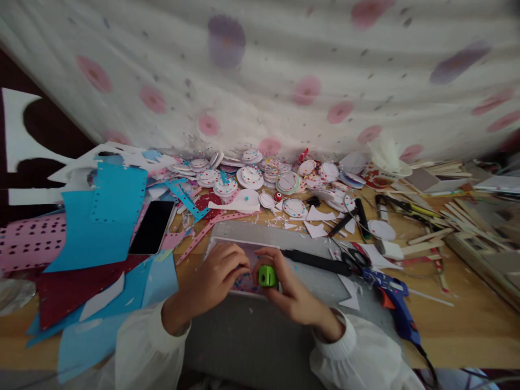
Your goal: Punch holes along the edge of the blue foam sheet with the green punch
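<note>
My right hand (294,292) is wrapped round a small lime-green craft punch (267,276), held over a shallow white tray (239,241). My left hand (217,279) hovers above the tray's left part, its fingers curled and pressed together beside the punch. What those fingers hold, if anything, is hidden. Small coloured bits (246,283) lie in the tray between the hands. Under the tray spreads a grey cutting mat (317,234). A long black tool (314,261) rests on the mat, right of my right hand.
Blue sheets (97,233), pink dotted paper (32,241) and a phone (152,227) lie left. Decorated paper discs (249,177) pile along the back by a floral curtain (260,70). At right are a blue glue gun (392,295), scissors (355,259) and wooden sticks (471,222).
</note>
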`<state>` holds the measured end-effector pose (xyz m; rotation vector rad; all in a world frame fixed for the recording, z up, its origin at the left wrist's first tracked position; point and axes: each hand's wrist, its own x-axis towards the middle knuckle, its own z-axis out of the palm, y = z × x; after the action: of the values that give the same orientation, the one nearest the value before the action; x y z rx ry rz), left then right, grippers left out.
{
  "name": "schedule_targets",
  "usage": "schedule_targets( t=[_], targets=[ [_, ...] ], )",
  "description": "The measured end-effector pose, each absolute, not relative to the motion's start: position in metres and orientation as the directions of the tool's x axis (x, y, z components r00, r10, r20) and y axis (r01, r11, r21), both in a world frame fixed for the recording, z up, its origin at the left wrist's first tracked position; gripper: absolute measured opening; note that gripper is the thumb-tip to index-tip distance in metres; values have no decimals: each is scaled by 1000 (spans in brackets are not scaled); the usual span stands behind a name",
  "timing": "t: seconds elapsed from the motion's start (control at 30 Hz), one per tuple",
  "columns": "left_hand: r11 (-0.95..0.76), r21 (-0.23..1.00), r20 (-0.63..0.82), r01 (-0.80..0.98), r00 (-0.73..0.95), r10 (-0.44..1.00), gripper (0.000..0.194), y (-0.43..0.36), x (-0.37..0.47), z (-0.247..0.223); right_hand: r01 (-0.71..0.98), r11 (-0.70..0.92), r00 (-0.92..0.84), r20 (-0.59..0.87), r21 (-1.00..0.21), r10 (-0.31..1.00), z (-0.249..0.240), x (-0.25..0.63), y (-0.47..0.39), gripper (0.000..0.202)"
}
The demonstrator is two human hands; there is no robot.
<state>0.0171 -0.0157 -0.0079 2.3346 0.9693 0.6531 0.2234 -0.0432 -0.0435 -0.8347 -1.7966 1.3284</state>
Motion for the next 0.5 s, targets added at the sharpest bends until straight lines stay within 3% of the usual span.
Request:
schedule_targets(
  t=[0.17,0.33,0.43,0.5],
  targets=[
    [-629,545,251,554,608,753,14,-19,18,-16,109,260,-487,177,-959,855,-40,223,-45,50],
    [-600,540,334,591,504,796,5,-18,20,-24,301,405,-447,248,-863,859,-41,220,-43,35],
    [-609,488,365,625,488,793,23,-19,12,-17,384,454,-456,263,-804,850,-41,218,-42,28],
    [-610,459,389,646,471,792,26,-24,-2,-10,414,498,-460,296,-762,837,-42,217,-44,24]
  ],
)
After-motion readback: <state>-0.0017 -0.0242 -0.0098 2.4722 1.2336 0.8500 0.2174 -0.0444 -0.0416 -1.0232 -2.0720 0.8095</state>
